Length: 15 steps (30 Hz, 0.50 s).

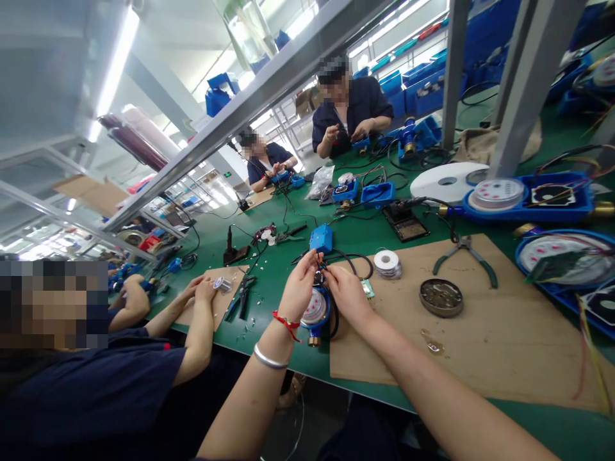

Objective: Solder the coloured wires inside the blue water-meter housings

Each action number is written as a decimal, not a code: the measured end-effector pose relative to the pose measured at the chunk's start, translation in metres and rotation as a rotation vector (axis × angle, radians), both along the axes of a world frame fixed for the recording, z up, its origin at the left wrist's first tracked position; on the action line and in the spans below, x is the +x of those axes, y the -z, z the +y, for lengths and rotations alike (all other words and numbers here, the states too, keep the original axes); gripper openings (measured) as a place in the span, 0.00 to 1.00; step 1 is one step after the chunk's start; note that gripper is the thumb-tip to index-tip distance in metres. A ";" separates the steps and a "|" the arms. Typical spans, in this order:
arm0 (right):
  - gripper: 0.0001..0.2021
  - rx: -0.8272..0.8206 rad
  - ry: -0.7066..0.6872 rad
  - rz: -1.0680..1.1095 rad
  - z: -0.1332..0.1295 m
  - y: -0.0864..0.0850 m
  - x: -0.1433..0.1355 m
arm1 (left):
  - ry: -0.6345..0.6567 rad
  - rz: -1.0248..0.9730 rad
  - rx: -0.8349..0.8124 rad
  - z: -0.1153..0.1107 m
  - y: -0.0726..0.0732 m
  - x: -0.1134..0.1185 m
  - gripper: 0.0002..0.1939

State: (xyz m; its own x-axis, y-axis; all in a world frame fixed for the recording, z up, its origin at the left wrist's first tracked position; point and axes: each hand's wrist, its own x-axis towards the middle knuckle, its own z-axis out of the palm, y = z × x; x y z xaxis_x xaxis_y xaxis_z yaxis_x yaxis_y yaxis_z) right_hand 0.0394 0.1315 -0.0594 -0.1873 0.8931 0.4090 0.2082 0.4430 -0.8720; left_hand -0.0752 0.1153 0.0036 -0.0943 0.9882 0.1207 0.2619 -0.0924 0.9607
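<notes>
My left hand (298, 289) and my right hand (350, 296) meet over a blue water meter (314, 308) with a round dial and brass fitting. The fingers of both are pinched together, nearly touching; something thin and dark shows at the tips, too small to name. A black cable (361, 257) loops behind my right hand. Just beyond the fingertips stands a small blue box (321, 238). Beside my right hand, a small green circuit board (368, 288) lies near a spool of solder wire (387, 264). My hands hide part of the meter.
A cardboard sheet (490, 346) carries green-handled pliers (465, 256) and a round tin (441, 298). Behind it sits a soldering iron stand (406, 223). More meters (500, 195) line the right side. Black cutters (241, 298) lie left, near a co-worker's hands (204, 289). A metal beam crosses above.
</notes>
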 end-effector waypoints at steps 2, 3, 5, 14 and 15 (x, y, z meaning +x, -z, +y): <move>0.10 0.004 -0.005 0.015 0.001 0.001 0.000 | -0.007 0.036 0.002 0.000 -0.001 -0.004 0.21; 0.10 0.006 -0.008 0.022 0.001 0.001 0.000 | 0.004 0.046 -0.002 0.001 -0.001 -0.005 0.20; 0.10 0.011 -0.013 0.035 0.002 0.002 0.000 | 0.023 0.064 -0.008 0.001 0.000 -0.008 0.20; 0.12 0.004 -0.004 0.081 0.002 0.000 0.003 | 0.009 0.449 0.100 0.001 0.008 -0.008 0.19; 0.12 0.005 -0.004 0.085 0.002 -0.001 0.004 | 0.013 0.492 0.119 0.001 0.008 -0.006 0.18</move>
